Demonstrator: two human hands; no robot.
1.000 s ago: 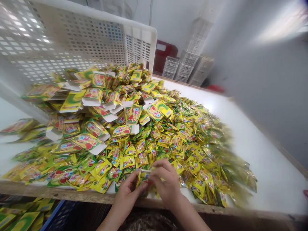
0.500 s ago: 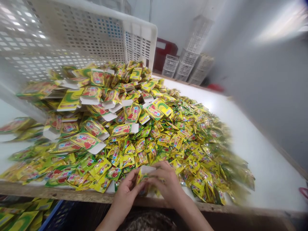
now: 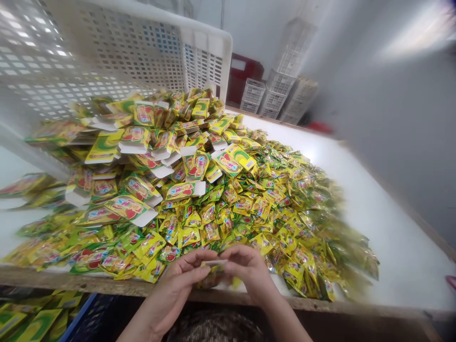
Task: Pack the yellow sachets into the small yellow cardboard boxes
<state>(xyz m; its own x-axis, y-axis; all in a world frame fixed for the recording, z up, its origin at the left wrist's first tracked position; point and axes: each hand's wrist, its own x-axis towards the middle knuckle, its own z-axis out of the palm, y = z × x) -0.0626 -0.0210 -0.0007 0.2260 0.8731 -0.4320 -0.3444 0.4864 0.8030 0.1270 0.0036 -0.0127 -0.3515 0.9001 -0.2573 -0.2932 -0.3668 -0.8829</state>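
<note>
At the table's front edge, my left hand (image 3: 185, 273) is closed on a small yellow candy box (image 3: 214, 262), its white flap turned toward me. My right hand (image 3: 245, 268) pinches the other end of the same box, fingers at the flap. Most of the box is hidden behind my fingers. Around both hands lies a heap of yellow and green candy sachets (image 3: 245, 206). Beyond it on the left, small cardboard boxes (image 3: 128, 209) with fruit pictures are piled, many with white flaps standing open.
A tipped white plastic crate (image 3: 142, 47) stands behind the box pile. Below the wooden table edge (image 3: 107, 286), a blue crate (image 3: 80, 316) at lower left holds more yellow boxes. Stacked white baskets (image 3: 274, 97) and a dark red object (image 3: 245, 78) are at the back.
The box has tilted, so its flap now lies nearly flat and edge-on. My left hand has turned its back upward, and the right fingers have moved onto the flap end.
</note>
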